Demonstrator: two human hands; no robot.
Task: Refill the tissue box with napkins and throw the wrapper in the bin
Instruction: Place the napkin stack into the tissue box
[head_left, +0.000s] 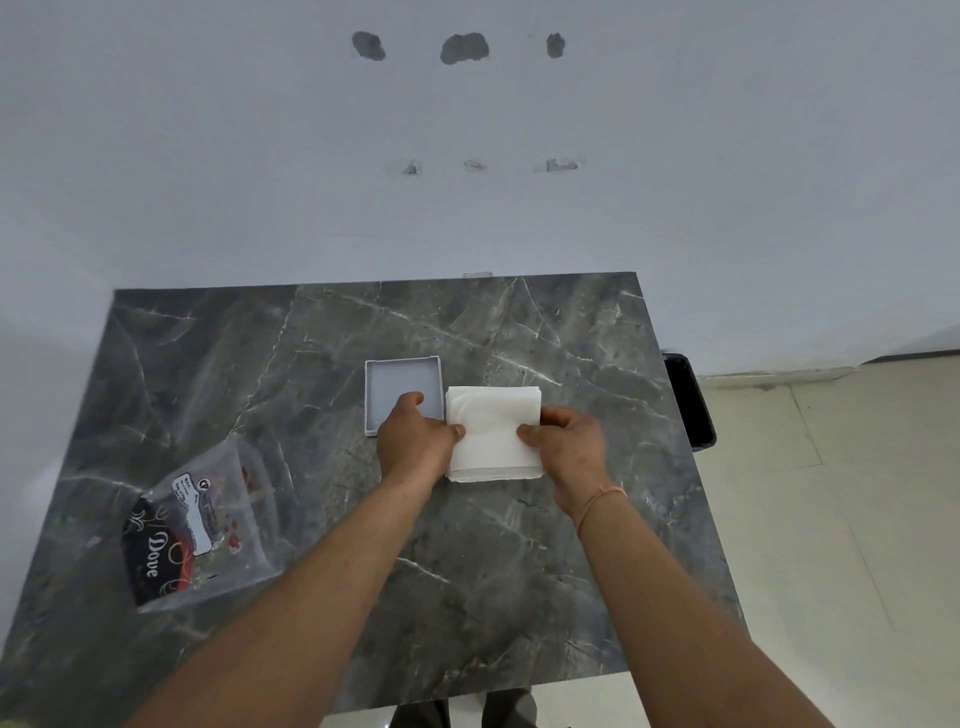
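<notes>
A white stack of napkins (493, 431) lies on the dark marble table (467, 571), near the middle. My left hand (413, 441) grips its left edge and my right hand (569, 441) grips its right edge, thumbs on top. Just left of the stack sits an open, shallow grey tissue box (397, 387), empty inside, partly covered by my left hand. The clear plastic wrapper (200, 525) with black and red print lies flat at the table's left front.
A black bin (691, 400) stands on the floor against the table's right edge. A white wall rises behind the table. Beige floor tiles lie to the right.
</notes>
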